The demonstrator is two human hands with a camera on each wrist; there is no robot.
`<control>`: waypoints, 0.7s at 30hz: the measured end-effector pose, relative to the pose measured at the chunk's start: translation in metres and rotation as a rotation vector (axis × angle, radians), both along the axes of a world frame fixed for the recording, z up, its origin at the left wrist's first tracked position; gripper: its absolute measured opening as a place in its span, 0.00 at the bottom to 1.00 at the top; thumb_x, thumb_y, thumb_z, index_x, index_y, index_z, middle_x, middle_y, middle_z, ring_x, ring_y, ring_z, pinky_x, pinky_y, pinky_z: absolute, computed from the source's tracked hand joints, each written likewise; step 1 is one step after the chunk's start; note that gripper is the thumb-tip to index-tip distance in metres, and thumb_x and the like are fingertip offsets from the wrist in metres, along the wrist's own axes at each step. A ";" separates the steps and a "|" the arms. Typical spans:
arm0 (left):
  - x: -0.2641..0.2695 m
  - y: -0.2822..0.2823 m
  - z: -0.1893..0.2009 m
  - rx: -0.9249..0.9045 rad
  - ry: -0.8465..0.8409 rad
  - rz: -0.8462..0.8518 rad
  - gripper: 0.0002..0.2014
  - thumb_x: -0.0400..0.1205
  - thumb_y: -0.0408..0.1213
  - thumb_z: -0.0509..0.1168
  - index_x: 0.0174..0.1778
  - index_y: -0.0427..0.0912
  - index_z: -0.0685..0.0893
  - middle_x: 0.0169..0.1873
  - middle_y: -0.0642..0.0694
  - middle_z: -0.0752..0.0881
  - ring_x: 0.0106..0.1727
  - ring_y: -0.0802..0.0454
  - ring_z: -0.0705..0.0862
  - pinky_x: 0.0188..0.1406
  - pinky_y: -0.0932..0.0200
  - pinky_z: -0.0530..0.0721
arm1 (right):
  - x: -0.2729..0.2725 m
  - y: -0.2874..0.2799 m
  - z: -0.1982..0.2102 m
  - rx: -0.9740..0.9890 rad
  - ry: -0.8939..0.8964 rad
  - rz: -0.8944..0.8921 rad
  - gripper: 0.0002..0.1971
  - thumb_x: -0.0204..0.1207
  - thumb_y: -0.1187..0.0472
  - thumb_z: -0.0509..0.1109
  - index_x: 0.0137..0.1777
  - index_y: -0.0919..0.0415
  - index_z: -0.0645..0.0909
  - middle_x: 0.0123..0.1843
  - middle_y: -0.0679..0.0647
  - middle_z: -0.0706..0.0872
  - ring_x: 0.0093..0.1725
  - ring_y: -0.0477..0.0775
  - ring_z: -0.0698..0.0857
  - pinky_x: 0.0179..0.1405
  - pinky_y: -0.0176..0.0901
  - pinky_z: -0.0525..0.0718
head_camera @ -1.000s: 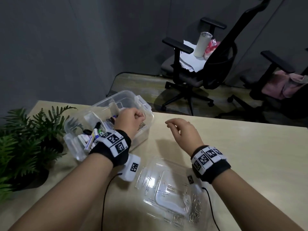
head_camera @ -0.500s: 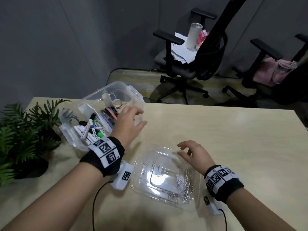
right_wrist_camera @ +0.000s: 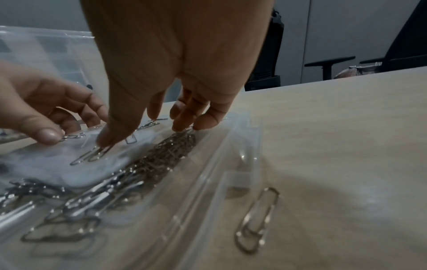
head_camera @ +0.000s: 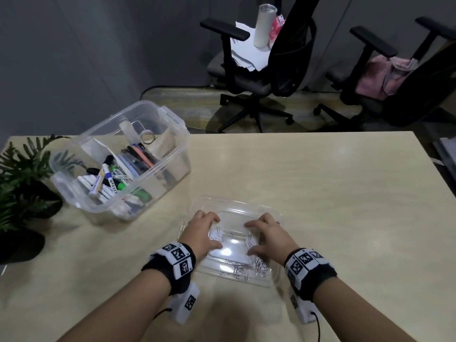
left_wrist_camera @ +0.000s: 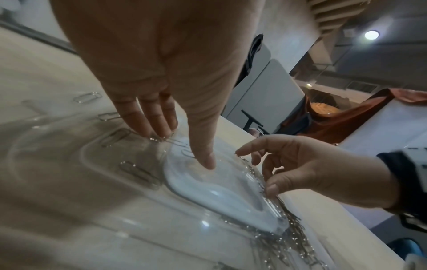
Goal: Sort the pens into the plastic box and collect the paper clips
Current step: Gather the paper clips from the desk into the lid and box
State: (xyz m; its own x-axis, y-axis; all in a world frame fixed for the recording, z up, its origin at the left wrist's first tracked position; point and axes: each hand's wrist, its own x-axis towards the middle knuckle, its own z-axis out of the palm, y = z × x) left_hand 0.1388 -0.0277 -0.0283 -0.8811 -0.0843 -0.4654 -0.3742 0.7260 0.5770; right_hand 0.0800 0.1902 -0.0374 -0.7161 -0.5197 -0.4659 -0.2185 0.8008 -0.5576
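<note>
From the head view, the left hand (head_camera: 201, 232) and right hand (head_camera: 267, 236) rest with fingers spread on the clear flat plastic lid (head_camera: 232, 213) on the pale wooden table (head_camera: 333, 193), while pens (head_camera: 111, 178) lie in the clear plastic box (head_camera: 172, 119) to the left. The left wrist view shows left fingertips (left_wrist_camera: 150, 126) touching silver paper clips (left_wrist_camera: 138, 172) on the lid. The right wrist view shows the right fingertips (right_wrist_camera: 205, 124) touching the clip pile (right_wrist_camera: 161, 159), and one clip (right_wrist_camera: 256, 219) lies on the table just beside the lid.

Right hand (right_wrist_camera: 175, 73) fingertips on paper clips (right_wrist_camera: 161, 157)
</note>
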 end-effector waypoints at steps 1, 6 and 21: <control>-0.001 0.000 -0.003 0.011 0.012 0.004 0.28 0.66 0.40 0.81 0.59 0.51 0.78 0.50 0.54 0.71 0.48 0.56 0.76 0.49 0.64 0.74 | -0.001 -0.002 -0.001 -0.022 0.001 -0.024 0.33 0.61 0.53 0.84 0.68 0.47 0.77 0.59 0.44 0.70 0.56 0.47 0.76 0.61 0.45 0.79; -0.010 -0.005 -0.009 0.082 0.051 0.015 0.18 0.67 0.37 0.80 0.47 0.50 0.81 0.41 0.53 0.71 0.35 0.59 0.73 0.42 0.63 0.76 | -0.008 -0.011 -0.003 -0.078 0.020 -0.109 0.16 0.66 0.57 0.81 0.53 0.54 0.85 0.50 0.46 0.74 0.48 0.49 0.78 0.53 0.42 0.79; -0.023 -0.008 -0.018 0.036 0.107 0.088 0.08 0.72 0.34 0.76 0.31 0.49 0.83 0.36 0.55 0.77 0.37 0.63 0.76 0.37 0.77 0.69 | -0.015 -0.025 -0.001 -0.056 0.003 -0.164 0.08 0.70 0.63 0.77 0.48 0.63 0.86 0.46 0.49 0.75 0.46 0.48 0.78 0.49 0.39 0.77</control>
State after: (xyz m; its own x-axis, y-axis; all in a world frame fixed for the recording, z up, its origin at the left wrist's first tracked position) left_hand 0.1156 -0.0354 -0.0465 -0.9160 -0.1483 -0.3728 -0.3701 0.6712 0.6422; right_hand 0.0651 0.1651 -0.0380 -0.7945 -0.4210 -0.4376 -0.0892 0.7938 -0.6016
